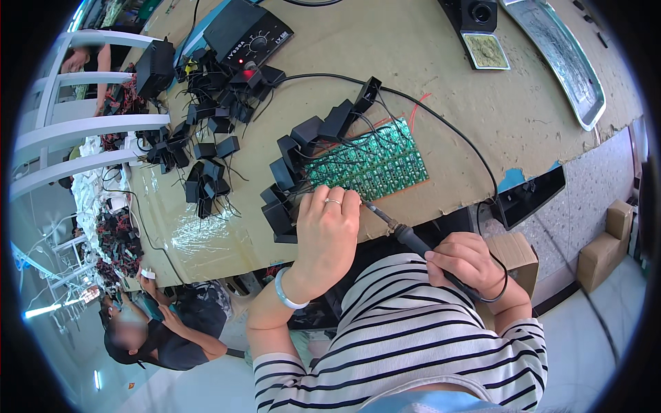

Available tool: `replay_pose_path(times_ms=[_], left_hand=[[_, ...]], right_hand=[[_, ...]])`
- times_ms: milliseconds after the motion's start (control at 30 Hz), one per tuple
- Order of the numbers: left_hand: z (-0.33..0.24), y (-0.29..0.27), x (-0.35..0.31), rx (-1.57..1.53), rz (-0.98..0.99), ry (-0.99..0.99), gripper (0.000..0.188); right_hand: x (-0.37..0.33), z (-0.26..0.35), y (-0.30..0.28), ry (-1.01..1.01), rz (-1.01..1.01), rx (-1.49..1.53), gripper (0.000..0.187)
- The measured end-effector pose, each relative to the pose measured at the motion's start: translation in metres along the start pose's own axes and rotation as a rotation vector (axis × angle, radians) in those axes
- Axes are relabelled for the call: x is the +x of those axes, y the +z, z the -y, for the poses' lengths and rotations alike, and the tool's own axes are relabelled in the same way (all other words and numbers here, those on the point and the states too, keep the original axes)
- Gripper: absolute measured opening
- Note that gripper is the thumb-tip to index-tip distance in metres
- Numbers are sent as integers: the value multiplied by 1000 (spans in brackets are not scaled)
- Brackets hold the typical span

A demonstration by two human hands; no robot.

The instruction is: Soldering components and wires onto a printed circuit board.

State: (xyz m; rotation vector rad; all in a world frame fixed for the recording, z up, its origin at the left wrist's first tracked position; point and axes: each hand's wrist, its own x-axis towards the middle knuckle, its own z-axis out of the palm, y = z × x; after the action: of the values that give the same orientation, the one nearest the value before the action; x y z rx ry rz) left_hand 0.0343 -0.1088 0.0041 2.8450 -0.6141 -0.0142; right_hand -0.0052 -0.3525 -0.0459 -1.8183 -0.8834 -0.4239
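Observation:
A green circuit board panel (406,162) lies on the cardboard-covered table, with rows of small solder points. Several black plastic boxes (306,131) line its left and far sides, their thin black wires running onto the board. My left hand (327,227) rests at the board's near left edge, fingers bent and closed together; whatever they pinch is hidden beneath them. Wrapped round the dark handle of a soldering iron (413,241), my right hand (465,265) is closed. The iron's metal tip reaches the board's near edge, close beside my left fingertips.
A black soldering station (248,34) with a lit red light stands at the far left; its cable arcs across the table. Loose wired black boxes (206,175) pile at left. A tip-cleaning tray (485,51) and a metal tray (564,62) sit far right. Another person (172,323) works at left.

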Motion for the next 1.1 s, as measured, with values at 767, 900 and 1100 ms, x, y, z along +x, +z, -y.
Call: replay_pose_path(times_ms=[767,900,1100], left_hand=[[-1,2,1,37,-4,48,8],[-3,1,1,51,0,37,7],[-4,-1,-3,64,23,-5,10]], right_hand=[[-10,-3,-15,-34,-38,15,20],[-10,-3,-15,-30,-58,16,21],[-9,-3,-16,-26,-90,9,22]])
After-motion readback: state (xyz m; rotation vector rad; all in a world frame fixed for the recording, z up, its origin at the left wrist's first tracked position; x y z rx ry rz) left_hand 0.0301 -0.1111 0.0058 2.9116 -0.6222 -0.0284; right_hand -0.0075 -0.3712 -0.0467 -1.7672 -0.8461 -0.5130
